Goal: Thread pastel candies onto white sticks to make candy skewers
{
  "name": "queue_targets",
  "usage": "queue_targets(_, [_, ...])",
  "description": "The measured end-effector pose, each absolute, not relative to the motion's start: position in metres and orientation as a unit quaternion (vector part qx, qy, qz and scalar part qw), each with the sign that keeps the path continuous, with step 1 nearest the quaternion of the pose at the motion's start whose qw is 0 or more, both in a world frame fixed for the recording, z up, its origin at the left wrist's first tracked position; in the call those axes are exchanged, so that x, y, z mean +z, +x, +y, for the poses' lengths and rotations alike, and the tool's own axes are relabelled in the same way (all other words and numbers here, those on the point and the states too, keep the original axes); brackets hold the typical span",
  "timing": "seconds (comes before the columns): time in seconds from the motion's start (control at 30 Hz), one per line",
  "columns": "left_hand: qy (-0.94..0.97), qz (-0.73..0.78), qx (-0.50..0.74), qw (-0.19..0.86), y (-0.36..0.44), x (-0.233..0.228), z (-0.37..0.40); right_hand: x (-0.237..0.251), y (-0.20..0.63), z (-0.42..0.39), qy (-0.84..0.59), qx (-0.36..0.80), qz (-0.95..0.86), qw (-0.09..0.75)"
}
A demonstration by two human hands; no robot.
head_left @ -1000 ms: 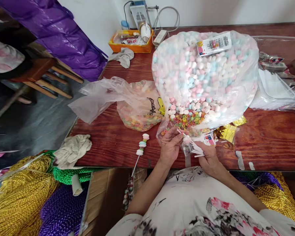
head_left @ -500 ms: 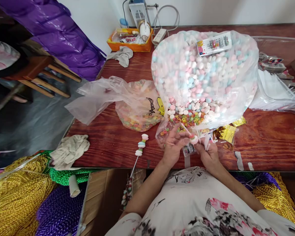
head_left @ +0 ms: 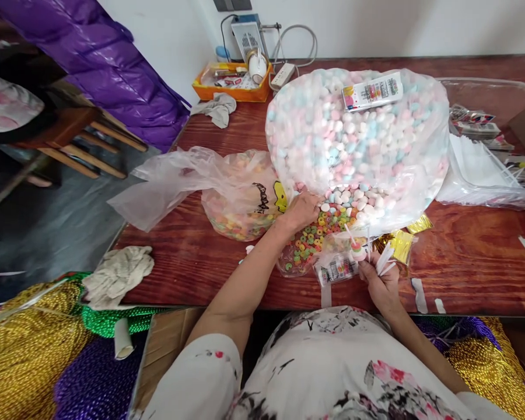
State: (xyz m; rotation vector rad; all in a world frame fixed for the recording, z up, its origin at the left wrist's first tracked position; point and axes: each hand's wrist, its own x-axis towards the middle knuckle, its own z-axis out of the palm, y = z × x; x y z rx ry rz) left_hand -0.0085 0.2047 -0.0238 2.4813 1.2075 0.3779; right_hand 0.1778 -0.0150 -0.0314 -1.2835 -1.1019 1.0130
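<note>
My left hand [head_left: 304,210] reaches to the mouth of a big clear bag [head_left: 402,140] of pink, white and blue round candies. Its fingers are bent in at the edge of the loose candies [head_left: 345,198]; whatever they pinch is hidden. Just below lie small coloured ring candies [head_left: 308,239]. Lower right, my right hand [head_left: 381,283] is closed on several white sticks [head_left: 385,259] and on a candy skewer [head_left: 357,251], which carries a few pieces near its upper part. A printed packet [head_left: 336,268] lies left of that hand.
A tied bag of ring candies [head_left: 240,216] stands to the left. At the right is a clear plastic tub [head_left: 485,195] with white sticks and packets. Gold ties [head_left: 402,245], a crumpled cloth [head_left: 118,274] and an orange tray [head_left: 227,92] are also on the table.
My left hand has left the skewer and moved up and forward to the candies in the big bag. My right hand keeps the skewer and sticks, slightly farther right.
</note>
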Motion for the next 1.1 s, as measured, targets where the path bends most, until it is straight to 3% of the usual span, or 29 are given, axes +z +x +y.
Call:
queue_targets(0.2, [0.834, 0.483, 0.215, 0.158, -0.018, -0.019, 0.188, -0.035, 0.187, -0.012, -0.533, 0.435, -0.448, 0.571])
queue_targets(0.33, [0.823, 0.500, 0.221, 0.154, -0.030, -0.018, 0.174, -0.035, 0.187, -0.013, -0.540, 0.430, -0.474, 0.546])
queue_targets(0.5, [0.789, 0.494, 0.322, 0.174, -0.023, -0.011, 0.180, -0.035, 0.182, -0.014, -0.547, 0.424, -0.492, 0.527])
queue_targets(0.7, [0.881, 0.430, 0.143, 0.139, 0.000, -0.020, 0.190, -0.026, 0.181, -0.015, -0.556, 0.396, -0.510, 0.523])
queue_targets(0.9, [0.881, 0.439, 0.128, 0.119, -0.001, -0.022, 0.178, -0.024, 0.183, -0.015, -0.552, 0.402, -0.504, 0.529])
queue_targets(1.0, [0.838, 0.457, 0.240, 0.175, -0.008, -0.015, 0.168, -0.026, 0.183, -0.016, -0.548, 0.377, -0.534, 0.523])
queue_targets(1.1, [0.692, 0.487, 0.415, 0.334, -0.016, -0.006, 0.144, -0.025, 0.182, -0.016, -0.530, 0.365, -0.570, 0.512])
